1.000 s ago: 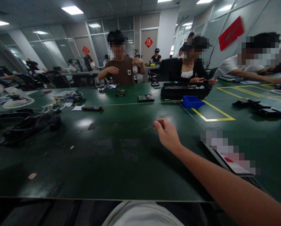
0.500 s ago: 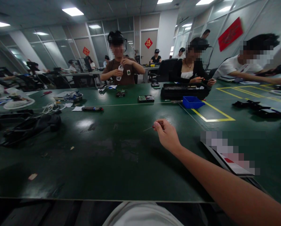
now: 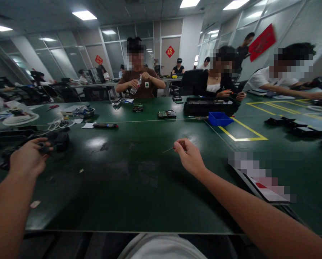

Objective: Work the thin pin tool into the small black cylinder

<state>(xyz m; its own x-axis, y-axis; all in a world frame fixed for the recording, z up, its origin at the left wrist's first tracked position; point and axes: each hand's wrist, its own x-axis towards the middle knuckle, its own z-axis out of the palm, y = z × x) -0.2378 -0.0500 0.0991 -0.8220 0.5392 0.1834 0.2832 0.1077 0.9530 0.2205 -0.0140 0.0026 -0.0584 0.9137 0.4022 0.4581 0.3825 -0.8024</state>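
My right hand point(image 3: 190, 155) is stretched out over the middle of the green table point(image 3: 139, 180), its fingers pinched on a thin screwdriver point(image 3: 174, 147) with a dark red handle and a fine tip pointing left. My left hand point(image 3: 28, 156) reaches out at the left, fingers curled around a small black object point(image 3: 43, 148). Just beyond that hand lies a black bag-like bundle point(image 3: 55, 138).
A flat black-and-white device point(image 3: 268, 194) lies to my right. Further off are a blue bin point(image 3: 220, 118), a black tray point(image 3: 211, 105), circuit boards point(image 3: 167, 114), a dark pen-like tool point(image 3: 105, 125) and white cables point(image 3: 55, 123). Three people sit along the far side; one holds a bottle.
My left arm has come into view from the lower left and closed on a small black object. My right hand has stayed nearly still. The person opposite lowered the bottle.
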